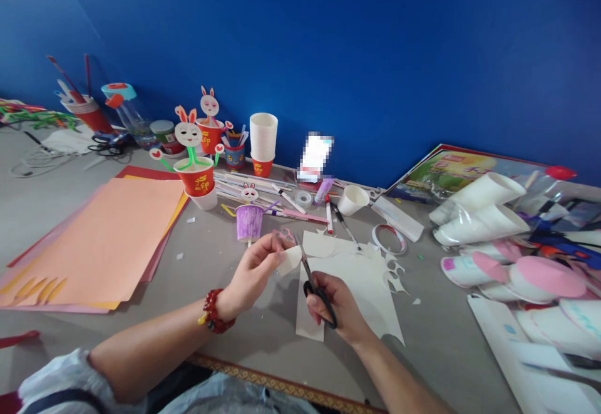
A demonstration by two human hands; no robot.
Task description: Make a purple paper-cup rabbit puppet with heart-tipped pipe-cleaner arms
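Note:
Between the thumb and fingers of my left hand (256, 270) is a small piece of white paper (290, 260). Black-handled scissors (320, 301) sit in my right hand (342, 304), fingers through the loops, blades pointing up and away beside the paper's right edge. Whether the blades touch the paper is hard to tell. Beneath and right of my hands lies a larger sheet of white paper (370, 285) with ragged cut edges. Just beyond my left hand stands a small purple-coloured cup (249, 222) with a rabbit face (249, 193) above it.
Coloured paper sheets (117, 232) are stacked at left. Red cups with rabbit figures (196, 176), stacked white cups (263, 135), markers (328, 213) and a tape roll (389, 239) stand or lie toward the blue wall. Bagged paper cups (481, 217) crowd the right side.

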